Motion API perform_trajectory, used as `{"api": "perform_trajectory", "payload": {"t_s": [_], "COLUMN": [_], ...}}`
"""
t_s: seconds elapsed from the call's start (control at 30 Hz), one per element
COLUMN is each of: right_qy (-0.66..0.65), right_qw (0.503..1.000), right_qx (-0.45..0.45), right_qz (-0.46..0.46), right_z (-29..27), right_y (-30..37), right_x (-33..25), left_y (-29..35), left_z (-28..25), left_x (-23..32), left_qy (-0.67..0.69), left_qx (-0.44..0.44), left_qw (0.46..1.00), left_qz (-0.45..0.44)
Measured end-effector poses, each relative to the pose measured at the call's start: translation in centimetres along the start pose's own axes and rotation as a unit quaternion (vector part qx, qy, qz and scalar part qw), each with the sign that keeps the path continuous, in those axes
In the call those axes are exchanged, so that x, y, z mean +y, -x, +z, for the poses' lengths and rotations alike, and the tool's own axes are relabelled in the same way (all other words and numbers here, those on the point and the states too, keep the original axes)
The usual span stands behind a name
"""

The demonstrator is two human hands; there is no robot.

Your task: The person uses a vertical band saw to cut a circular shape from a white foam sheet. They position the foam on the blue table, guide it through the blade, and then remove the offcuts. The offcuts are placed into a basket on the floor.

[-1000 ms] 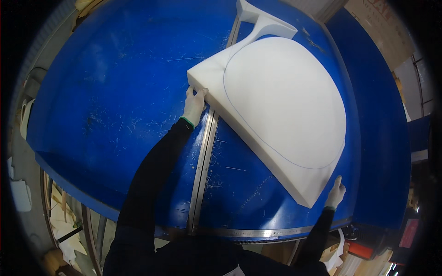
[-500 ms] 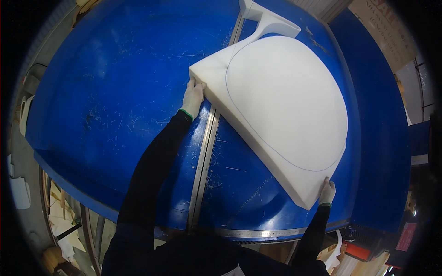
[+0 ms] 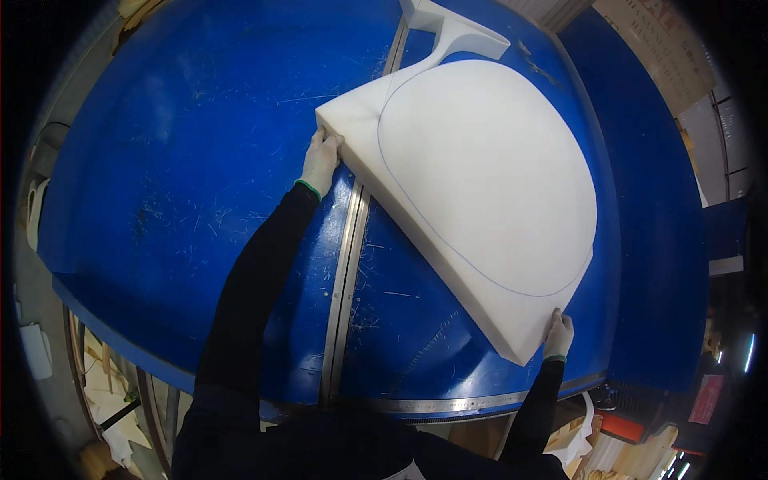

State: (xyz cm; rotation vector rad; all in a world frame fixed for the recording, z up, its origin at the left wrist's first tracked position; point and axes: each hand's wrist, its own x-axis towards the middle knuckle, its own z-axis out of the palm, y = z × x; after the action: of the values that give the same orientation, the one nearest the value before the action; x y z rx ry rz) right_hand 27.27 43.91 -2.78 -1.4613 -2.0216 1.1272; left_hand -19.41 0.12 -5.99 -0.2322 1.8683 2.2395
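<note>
Gripping the foam slab (image 3: 488, 184), right hand (image 3: 558, 334) has moved onto its corner.

A tan rectangular sign (image 3: 658, 44) with red lettering hangs at upper right.

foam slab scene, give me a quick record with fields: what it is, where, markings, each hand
thing: white foam slab, thick, flat on top
where: lying on the blue table, across the metal slot that runs along it
marking: thin curved line drawn on the slab's top face
left hand: gloved, pressed on the slab's left corner
right hand: gloved, gripping the slab's near right corner
other: white offcut at the slab's far end
sleeves: black
</note>
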Motion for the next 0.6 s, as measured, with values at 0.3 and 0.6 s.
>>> {"api": "perform_trajectory", "payload": {"t_s": [0.3, 0.6], "right_qy": [-0.046, -0.07], "right_qw": [0.998, 0.994], "right_qx": [-0.031, -0.041], "right_qz": [0.022, 0.072], "right_z": [-0.1, -0.4], "right_y": [3.0, 7.1], "right_x": [0.4, 0.2], "left_y": [-1.8, -4.1], "left_z": [-0.2, 0.1], "left_x": [0.1, 0.4], "left_qy": [0.022, 0.006], "left_qx": [-0.013, -0.078], "left_qw": [0.999, 0.997], "left_qz": [0.021, -0.004]}}
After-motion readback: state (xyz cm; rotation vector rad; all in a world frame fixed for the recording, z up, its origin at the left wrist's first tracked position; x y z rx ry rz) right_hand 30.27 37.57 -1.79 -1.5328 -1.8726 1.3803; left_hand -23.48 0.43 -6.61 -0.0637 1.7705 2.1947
